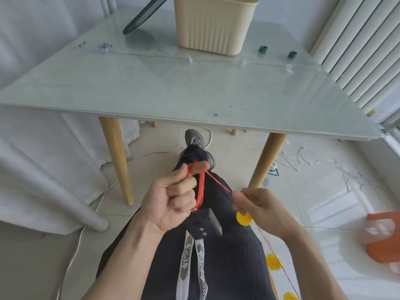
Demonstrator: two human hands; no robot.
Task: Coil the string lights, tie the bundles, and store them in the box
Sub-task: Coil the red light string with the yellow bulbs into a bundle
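The person is sitting with crossed legs below the edge of the glass-topped table, and both hands are working over the lap. The left hand is curling into a loose fist around several loops of red string lights, with the thumb and forefinger pinching the top of the coil. From that pinch a single red strand is running down and to the right into the right hand, whose fingertips are pinching it. A yellow disc light is hanging just under the right hand, and more yellow discs on the same strand are trailing down along the right forearm toward the floor.

On the table, the cream ribbed box is standing upright near the far edge, well apart from the hands. A second, thin-wired string of clear star lights is lying stretched across the tabletop in front of the box, and two small green rolls (what they are made of is unclear) are sitting to the right of it. An orange plastic stool is showing, blurred, at the right edge.
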